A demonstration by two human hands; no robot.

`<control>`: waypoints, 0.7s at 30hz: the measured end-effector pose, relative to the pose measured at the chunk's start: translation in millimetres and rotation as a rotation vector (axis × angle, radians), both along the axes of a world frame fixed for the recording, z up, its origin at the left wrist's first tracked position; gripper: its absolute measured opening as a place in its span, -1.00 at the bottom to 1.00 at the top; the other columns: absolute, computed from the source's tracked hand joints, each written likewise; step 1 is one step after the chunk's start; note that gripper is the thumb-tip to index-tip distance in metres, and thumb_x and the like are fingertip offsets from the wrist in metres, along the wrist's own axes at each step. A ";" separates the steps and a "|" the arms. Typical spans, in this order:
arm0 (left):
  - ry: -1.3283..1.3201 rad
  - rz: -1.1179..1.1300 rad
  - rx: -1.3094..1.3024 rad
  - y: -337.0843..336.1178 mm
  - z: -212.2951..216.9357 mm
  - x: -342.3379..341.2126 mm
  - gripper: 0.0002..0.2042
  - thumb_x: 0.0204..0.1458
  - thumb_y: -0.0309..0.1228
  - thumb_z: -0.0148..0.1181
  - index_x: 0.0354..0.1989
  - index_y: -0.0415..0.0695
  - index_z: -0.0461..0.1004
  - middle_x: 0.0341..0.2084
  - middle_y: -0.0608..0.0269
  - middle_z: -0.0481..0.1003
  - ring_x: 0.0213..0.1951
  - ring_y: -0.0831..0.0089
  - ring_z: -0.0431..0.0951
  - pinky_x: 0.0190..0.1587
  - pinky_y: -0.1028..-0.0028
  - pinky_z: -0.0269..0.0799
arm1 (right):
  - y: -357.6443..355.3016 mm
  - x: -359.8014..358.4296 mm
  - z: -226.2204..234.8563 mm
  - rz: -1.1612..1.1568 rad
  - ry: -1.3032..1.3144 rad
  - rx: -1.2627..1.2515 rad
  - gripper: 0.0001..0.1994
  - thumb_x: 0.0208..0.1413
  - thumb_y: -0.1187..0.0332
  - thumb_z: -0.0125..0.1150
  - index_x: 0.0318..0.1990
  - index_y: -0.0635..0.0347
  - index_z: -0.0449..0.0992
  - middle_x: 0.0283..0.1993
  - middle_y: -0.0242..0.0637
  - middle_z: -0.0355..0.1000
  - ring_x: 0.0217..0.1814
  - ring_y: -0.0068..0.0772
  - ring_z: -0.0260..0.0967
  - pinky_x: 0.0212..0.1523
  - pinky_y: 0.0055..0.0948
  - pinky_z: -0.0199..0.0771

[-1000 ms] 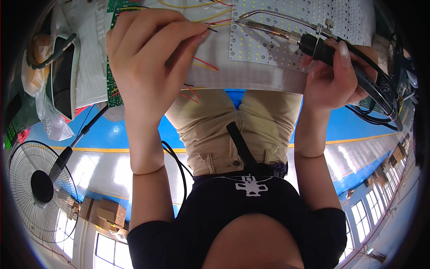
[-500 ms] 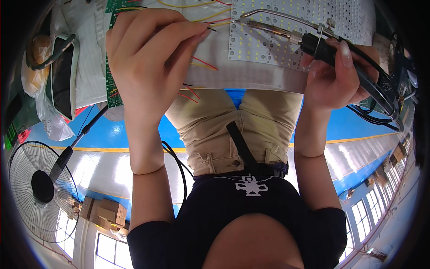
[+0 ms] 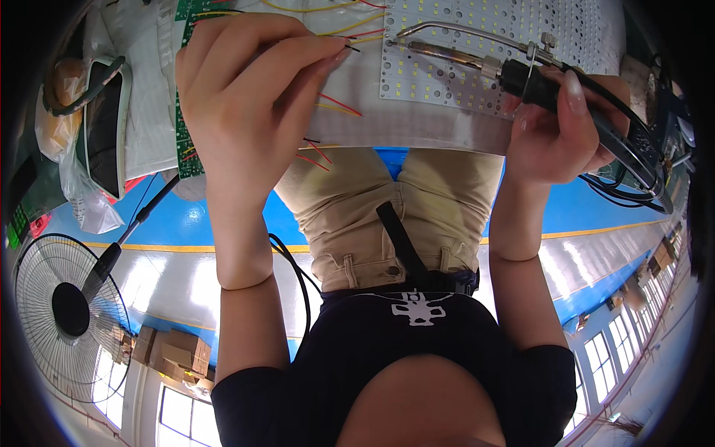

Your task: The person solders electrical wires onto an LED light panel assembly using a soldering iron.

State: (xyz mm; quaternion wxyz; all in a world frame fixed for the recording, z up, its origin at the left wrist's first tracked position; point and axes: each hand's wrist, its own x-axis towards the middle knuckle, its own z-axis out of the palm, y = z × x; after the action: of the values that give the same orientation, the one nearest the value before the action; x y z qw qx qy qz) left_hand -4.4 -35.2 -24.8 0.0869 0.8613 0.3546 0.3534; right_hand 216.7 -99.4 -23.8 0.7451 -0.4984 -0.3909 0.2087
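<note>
My right hand [image 3: 555,127] is wrapped round the black handle of a soldering iron [image 3: 532,82], whose metal tip points left. A thin bent metal tube [image 3: 462,28] is clamped to the iron and ends close beside its tip. Both ends are over the left edge of a white LED panel [image 3: 439,78] dotted with small yellowish squares. At the left, my left hand [image 3: 253,97] pinches thin wires [image 3: 365,40] between thumb and forefinger; a yellow one runs to the panel's edge and a short black end pokes out. My palm partly covers a green circuit board [image 3: 184,141].
More red and yellow wires [image 3: 339,104] stick out from beneath my left hand toward the panel. On the far left lie a dark, white-rimmed tray-like object [image 3: 106,127] and a clear plastic bag [image 3: 93,201]. A black fan [image 3: 71,309] stands at lower left. Black cable [image 3: 633,195] hangs at right.
The soldering iron's tip and the metal tube have shifted slightly toward me, off the wire's end at the panel edge. My left hand has stayed in place.
</note>
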 end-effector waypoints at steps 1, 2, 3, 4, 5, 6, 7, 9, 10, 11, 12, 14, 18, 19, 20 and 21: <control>-0.001 0.000 0.001 0.0 -0.1 -0.2 -0.80 -0.32 -0.54 0.43 -0.43 -0.07 0.64 -0.47 0.37 0.52 -0.37 0.41 0.45 -0.31 0.44 0.31 | -0.2 0.1 -0.4 -0.002 -0.009 -0.006 -0.84 -0.09 0.55 0.33 -0.49 0.38 0.42 -0.65 -0.20 0.39 -0.76 -0.51 0.31 -0.74 -0.60 0.35; -0.001 0.000 0.001 -0.1 0.0 -0.3 -0.80 -0.32 -0.54 0.43 -0.43 -0.07 0.64 -0.47 0.37 0.52 -0.37 0.41 0.45 -0.31 0.44 0.31 | -0.3 0.3 -0.9 -0.004 -0.017 -0.012 -0.85 -0.09 0.55 0.32 -0.49 0.38 0.42 -0.65 -0.20 0.39 -0.76 -0.51 0.31 -0.75 -0.60 0.36; 0.000 0.001 0.000 -0.3 0.3 -0.3 -0.80 -0.32 -0.55 0.43 -0.43 -0.08 0.64 -0.47 0.37 0.52 -0.37 0.41 0.45 -0.31 0.45 0.32 | -0.4 0.5 -1.4 -0.006 -0.026 -0.018 -0.85 -0.09 0.55 0.32 -0.49 0.38 0.42 -0.65 -0.19 0.38 -0.76 -0.51 0.31 -0.75 -0.59 0.36; 0.000 0.003 0.000 -0.5 0.7 -0.7 -0.80 -0.32 -0.56 0.42 -0.43 -0.08 0.64 -0.47 0.37 0.52 -0.37 0.41 0.45 -0.30 0.45 0.32 | -0.6 0.6 -2.0 -0.008 -0.034 -0.024 -0.85 -0.08 0.56 0.31 -0.49 0.38 0.42 -0.65 -0.19 0.38 -0.76 -0.50 0.31 -0.75 -0.59 0.36; 0.002 0.004 0.000 -1.0 1.7 -1.3 -0.80 -0.32 -0.56 0.42 -0.43 -0.08 0.64 -0.47 0.37 0.52 -0.37 0.41 0.45 -0.30 0.45 0.32 | -0.8 0.7 -2.6 -0.009 -0.040 -0.030 -0.85 -0.08 0.56 0.30 -0.49 0.38 0.41 -0.65 -0.19 0.38 -0.76 -0.50 0.31 -0.75 -0.59 0.36; -0.005 0.005 -0.001 -1.8 3.2 -2.2 -0.79 -0.32 -0.57 0.42 -0.43 -0.09 0.64 -0.47 0.35 0.52 -0.37 0.42 0.46 -0.30 0.46 0.33 | -0.7 0.8 -3.4 -0.010 -0.046 -0.037 -0.86 -0.08 0.57 0.30 -0.49 0.38 0.41 -0.65 -0.19 0.38 -0.77 -0.50 0.31 -0.75 -0.58 0.36; -0.011 0.007 -0.001 -2.9 5.0 -3.3 -0.78 -0.33 -0.58 0.42 -0.42 -0.10 0.65 -0.46 0.33 0.52 -0.36 0.42 0.46 -0.29 0.48 0.33 | -0.8 0.7 -4.3 -0.011 -0.051 -0.043 -0.86 -0.08 0.57 0.29 -0.49 0.39 0.41 -0.65 -0.19 0.38 -0.77 -0.49 0.31 -0.75 -0.58 0.36; -0.020 0.065 0.005 -7.9 11.7 -6.8 -0.78 -0.32 -0.60 0.42 -0.40 -0.12 0.65 -0.44 0.31 0.53 -0.35 0.43 0.47 -0.28 0.49 0.35 | -0.4 1.2 -6.3 -0.017 -0.059 -0.052 -0.86 -0.08 0.58 0.28 -0.48 0.39 0.40 -0.64 -0.18 0.38 -0.77 -0.49 0.31 -0.75 -0.58 0.37; -0.031 0.124 0.010 -11.2 15.9 -8.9 -0.78 -0.31 -0.61 0.42 -0.39 -0.13 0.66 -0.42 0.29 0.54 -0.34 0.44 0.48 -0.26 0.51 0.36 | -1.2 2.7 -6.0 -0.021 -0.062 -0.056 -0.87 -0.08 0.58 0.27 -0.48 0.39 0.40 -0.64 -0.18 0.38 -0.77 -0.48 0.31 -0.75 -0.57 0.37; -0.018 0.120 0.017 -14.4 22.3 -14.4 -0.78 -0.31 -0.61 0.42 -0.39 -0.13 0.66 -0.42 0.29 0.54 -0.34 0.44 0.48 -0.26 0.51 0.36 | -1.6 3.6 -5.3 -0.027 -0.057 -0.057 -0.87 -0.07 0.59 0.27 -0.48 0.39 0.40 -0.64 -0.18 0.38 -0.77 -0.48 0.31 -0.76 -0.57 0.37; 0.000 0.148 0.041 -16.9 28.7 -22.7 -0.78 -0.29 -0.61 0.42 -0.38 -0.14 0.66 -0.41 0.27 0.54 -0.33 0.44 0.49 -0.26 0.51 0.37 | -1.8 4.8 -4.6 -0.034 -0.051 -0.057 -0.87 -0.07 0.59 0.26 -0.48 0.40 0.39 -0.64 -0.17 0.37 -0.77 -0.48 0.31 -0.76 -0.57 0.37; 0.032 0.182 0.067 -15.9 34.3 -42.9 -0.79 -0.23 -0.64 0.39 -0.35 -0.15 0.65 -0.38 0.28 0.55 -0.30 0.46 0.50 -0.23 0.51 0.38 | -1.8 5.6 -3.6 -0.042 -0.039 -0.059 -0.88 -0.07 0.60 0.25 -0.48 0.40 0.39 -0.64 -0.17 0.37 -0.77 -0.47 0.31 -0.76 -0.56 0.38; 0.114 0.236 0.049 -13.6 35.5 -60.2 -0.78 -0.31 -0.56 0.39 -0.42 0.00 0.64 -0.42 0.44 0.55 -0.33 0.45 0.41 -0.25 0.46 0.29 | -0.3 5.0 -2.9 -0.054 -0.021 -0.065 -0.89 -0.06 0.61 0.22 -0.48 0.41 0.38 -0.64 -0.16 0.37 -0.78 -0.46 0.31 -0.76 -0.55 0.38; 0.124 0.235 0.056 -13.4 34.2 -61.7 -0.78 -0.31 -0.56 0.39 -0.42 0.00 0.64 -0.42 0.44 0.55 -0.33 0.45 0.41 -0.25 0.46 0.29 | 0.1 4.4 -2.9 -0.057 -0.019 -0.066 -0.89 -0.06 0.62 0.22 -0.48 0.41 0.37 -0.64 -0.16 0.37 -0.78 -0.45 0.31 -0.77 -0.54 0.39; 0.159 0.217 0.074 -11.6 30.8 -61.0 -0.78 -0.30 -0.56 0.38 -0.41 0.01 0.64 -0.41 0.46 0.54 -0.33 0.44 0.41 -0.24 0.45 0.29 | -0.4 5.1 -2.9 -0.068 -0.018 -0.062 -0.89 -0.06 0.62 0.22 -0.48 0.41 0.37 -0.64 -0.16 0.37 -0.78 -0.45 0.31 -0.77 -0.54 0.39; 0.194 0.199 0.092 -10.0 28.6 -60.2 -0.78 -0.29 -0.56 0.37 -0.41 0.02 0.63 -0.40 0.47 0.54 -0.32 0.43 0.41 -0.23 0.44 0.29 | -0.6 5.8 -2.7 -0.065 -0.003 -0.055 -0.89 -0.06 0.62 0.22 -0.48 0.42 0.38 -0.64 -0.17 0.37 -0.78 -0.46 0.31 -0.76 -0.55 0.38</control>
State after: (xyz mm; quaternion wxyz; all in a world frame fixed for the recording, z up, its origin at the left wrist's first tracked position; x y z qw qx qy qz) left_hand -64.6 -45.3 3.9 -0.0230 0.8551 0.4284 0.2912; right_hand 222.5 -100.1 -26.5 0.7370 -0.5312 -0.3698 0.1945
